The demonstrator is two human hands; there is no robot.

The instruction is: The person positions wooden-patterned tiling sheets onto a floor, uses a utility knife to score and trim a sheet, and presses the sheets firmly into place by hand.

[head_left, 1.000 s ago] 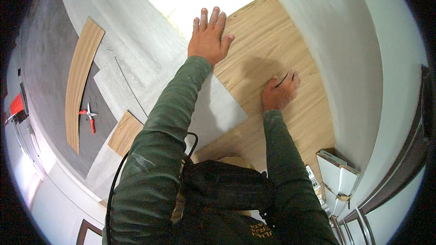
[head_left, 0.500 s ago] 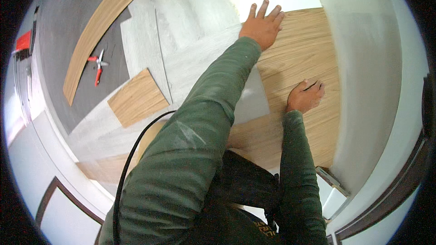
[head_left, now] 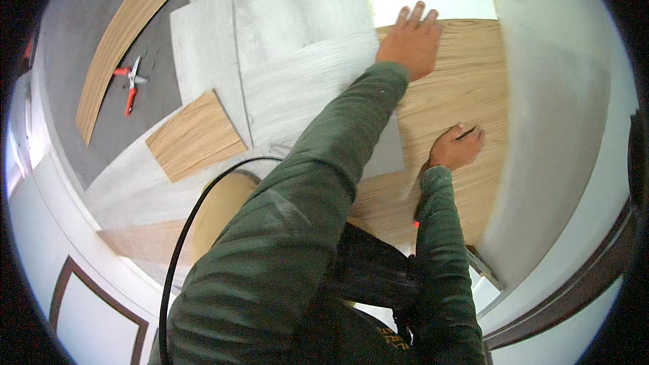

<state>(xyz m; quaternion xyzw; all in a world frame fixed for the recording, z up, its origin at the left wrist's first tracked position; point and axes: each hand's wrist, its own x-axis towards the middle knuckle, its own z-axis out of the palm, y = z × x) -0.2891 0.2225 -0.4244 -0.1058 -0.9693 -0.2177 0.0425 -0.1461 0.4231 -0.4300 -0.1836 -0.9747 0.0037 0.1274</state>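
Wood-grain vinyl plank flooring (head_left: 466, 81) covers the floor in the upper right of the frame, butted against a pale grey wall (head_left: 561, 115) on the right. Left hand (head_left: 411, 39) lies flat on the far end of this laid plank, palm down, fingers (head_left: 417, 13) spread open and gripping nothing. Right hand (head_left: 458, 147) rests lower on the same plank surface, right of centre, fingers curled closed around a thin dark tool (head_left: 466, 134), possibly a pencil or blade; its exact kind cannot be told. Both forearms are in dark green sleeves (head_left: 338, 142).

Grey-white underlay sheets (head_left: 297, 88) lie left of the plank, running to the upper centre. A short offcut of wood-grain plank (head_left: 195, 136) lies loose on the underlay at centre left. A long wood-grain plank strip (head_left: 128, 34) lies on dark grey subfloor (head_left: 74, 47) at upper left. Red-handled snips (head_left: 130, 81) lie on the subfloor just beside that strip, well apart from both hands. A black cable (head_left: 177, 257) curves across the lower left.
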